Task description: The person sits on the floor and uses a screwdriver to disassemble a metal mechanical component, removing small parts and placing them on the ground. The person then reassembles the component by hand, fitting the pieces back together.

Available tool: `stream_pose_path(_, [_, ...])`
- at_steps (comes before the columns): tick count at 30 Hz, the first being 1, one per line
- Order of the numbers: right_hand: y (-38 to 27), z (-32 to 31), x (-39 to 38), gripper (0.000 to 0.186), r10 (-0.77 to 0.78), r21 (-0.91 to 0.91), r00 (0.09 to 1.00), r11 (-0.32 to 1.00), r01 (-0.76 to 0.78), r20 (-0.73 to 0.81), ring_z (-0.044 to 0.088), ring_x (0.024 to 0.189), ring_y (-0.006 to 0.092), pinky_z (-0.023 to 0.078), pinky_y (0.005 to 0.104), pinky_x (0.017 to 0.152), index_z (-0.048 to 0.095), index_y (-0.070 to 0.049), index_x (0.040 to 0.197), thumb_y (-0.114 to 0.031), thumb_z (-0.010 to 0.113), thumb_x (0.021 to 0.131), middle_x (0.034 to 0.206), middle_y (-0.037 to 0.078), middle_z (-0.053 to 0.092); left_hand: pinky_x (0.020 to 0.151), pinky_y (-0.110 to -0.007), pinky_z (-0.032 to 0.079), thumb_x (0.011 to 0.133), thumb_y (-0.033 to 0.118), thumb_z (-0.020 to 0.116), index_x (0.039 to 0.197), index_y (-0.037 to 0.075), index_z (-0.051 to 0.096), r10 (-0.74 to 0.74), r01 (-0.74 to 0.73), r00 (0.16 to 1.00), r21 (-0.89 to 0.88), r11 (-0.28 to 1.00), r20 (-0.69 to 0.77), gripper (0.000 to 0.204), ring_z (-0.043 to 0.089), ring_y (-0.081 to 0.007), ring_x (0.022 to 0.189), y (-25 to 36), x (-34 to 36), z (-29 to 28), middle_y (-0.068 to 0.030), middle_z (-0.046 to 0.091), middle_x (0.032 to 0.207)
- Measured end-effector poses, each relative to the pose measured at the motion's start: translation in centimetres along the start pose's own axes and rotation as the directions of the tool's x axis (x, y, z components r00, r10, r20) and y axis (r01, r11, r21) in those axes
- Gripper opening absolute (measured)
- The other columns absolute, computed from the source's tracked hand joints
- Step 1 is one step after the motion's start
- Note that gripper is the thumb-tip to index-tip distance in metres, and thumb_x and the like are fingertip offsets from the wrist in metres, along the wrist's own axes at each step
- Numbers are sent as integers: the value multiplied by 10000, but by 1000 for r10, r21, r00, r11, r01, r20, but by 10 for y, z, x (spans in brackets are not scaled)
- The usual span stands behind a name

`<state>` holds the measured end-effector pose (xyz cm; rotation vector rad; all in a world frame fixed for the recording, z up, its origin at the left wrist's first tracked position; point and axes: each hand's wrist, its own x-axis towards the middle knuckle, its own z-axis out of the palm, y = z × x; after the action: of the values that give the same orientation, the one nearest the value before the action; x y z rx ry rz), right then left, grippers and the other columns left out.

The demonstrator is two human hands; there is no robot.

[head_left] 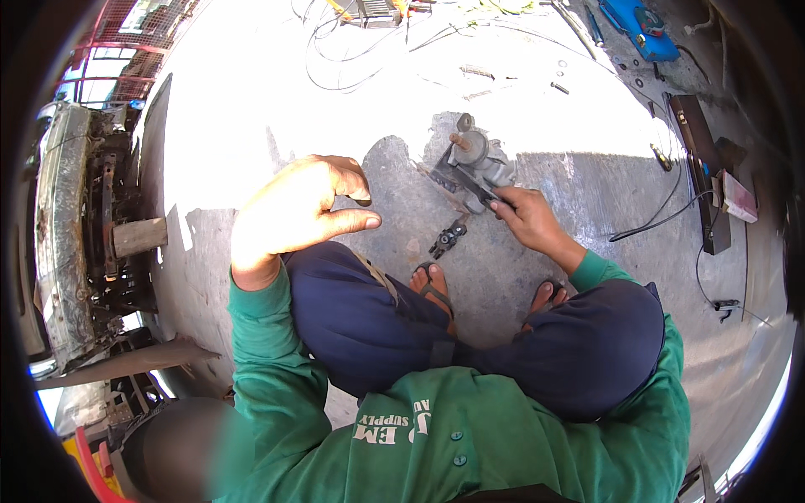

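My left hand [312, 205] is raised in the sunlight above my left knee. Its thumb and curled fingers stand apart, with nothing visible between them. My right hand [530, 220] is closed round the near end of a dark flat bar [476, 186], whose exact kind I cannot make out. That bar lies against a grey metal housing [501, 170] with a round cap and a rusty brown shaft [459, 142]. The housing rests on the concrete floor ahead of my feet. Between it and my left foot lies a small black metal part [448, 240].
At the left stands a worn metal frame with a wooden block [140, 237] jutting out. Cables [348, 84], a bolt [560, 87] and washers lie on the far floor. To the right are a long dark case [700, 168], a small box [740, 198] and a blue tool case [641, 29].
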<state>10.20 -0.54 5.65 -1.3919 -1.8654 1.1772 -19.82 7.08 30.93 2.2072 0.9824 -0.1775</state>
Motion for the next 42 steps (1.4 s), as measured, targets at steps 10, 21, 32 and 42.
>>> stream_pose_path(10, [15, 41, -15, 306, -211, -140, 977, 967, 212, 26, 676, 837, 378, 555, 460, 753, 676, -17, 1258, -159, 648, 988, 978, 176, 644, 851, -430, 542, 783, 153, 849, 995, -46, 701, 53, -50, 998, -77, 996, 33, 327, 693, -364, 952, -3, 0, 3, -182, 718, 985])
stream_pose_path(21, [8, 52, -4, 479, 175, 271, 985, 947, -171, 11, 722, 819, 306, 572, 399, 740, 705, 64, 1141, -266, 857, 829, 933, 205, 724, 855, -417, 562, 814, 259, 838, 1044, -21, 743, -41, 42, 997, -12, 999, 61, 374, 717, -364, 980, -7, -14, 9, -163, 737, 1021])
stream_pose_path(32, [5, 45, 5, 563, 205, -168, 955, 971, -170, 213, 703, 766, 400, 548, 508, 718, 695, 20, 913, -543, 688, 920, 765, 205, 696, 849, -410, 561, 810, 258, 849, 1081, -9, 736, -59, 59, 997, -6, 998, 53, 397, 722, -344, 961, -7, -9, 14, -146, 744, 1026])
stream_pose_path(42, [1, 37, 11, 537, 187, -69, 972, 981, -179, 143, 688, 718, 388, 521, 495, 670, 684, 10, 837, -521, 695, 924, 722, 200, 669, 876, -414, 553, 809, 245, 850, 1165, 4, 721, -74, 77, 994, -32, 997, 77, 449, 708, -351, 1015, -8, -11, 14, -159, 735, 1072])
